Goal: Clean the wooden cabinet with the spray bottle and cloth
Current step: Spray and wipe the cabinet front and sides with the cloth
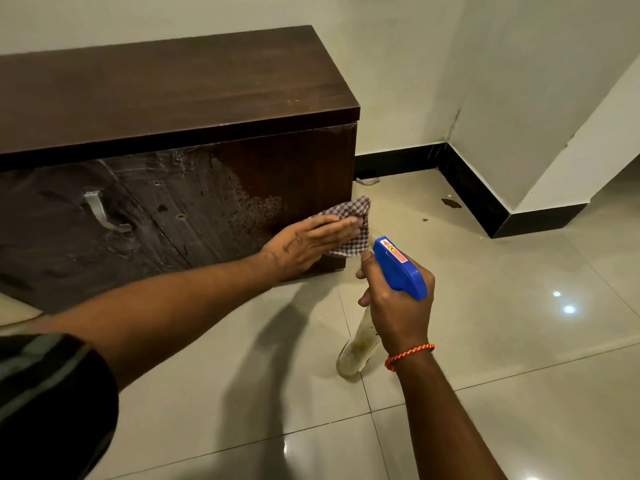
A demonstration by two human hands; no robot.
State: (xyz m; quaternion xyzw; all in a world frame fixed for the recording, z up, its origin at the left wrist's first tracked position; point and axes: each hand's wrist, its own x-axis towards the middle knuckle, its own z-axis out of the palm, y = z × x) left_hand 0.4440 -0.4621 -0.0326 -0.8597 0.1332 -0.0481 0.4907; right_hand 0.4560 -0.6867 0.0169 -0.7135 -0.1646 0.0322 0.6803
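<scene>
The dark wooden cabinet stands against the wall, its front door wet with spray droplets and streaks. My left hand presses a checked purple and white cloth flat against the lower right corner of the cabinet front, fingers straight. My right hand grips the neck of a clear spray bottle with a blue trigger head, held just right of the cloth and above the floor, nozzle pointing toward the cabinet.
A metal handle sits on the left cabinet door. A loose metal handle lies on the tiled floor beside the cabinet. A wall corner with black skirting juts out at the right. A small stain marks the floor.
</scene>
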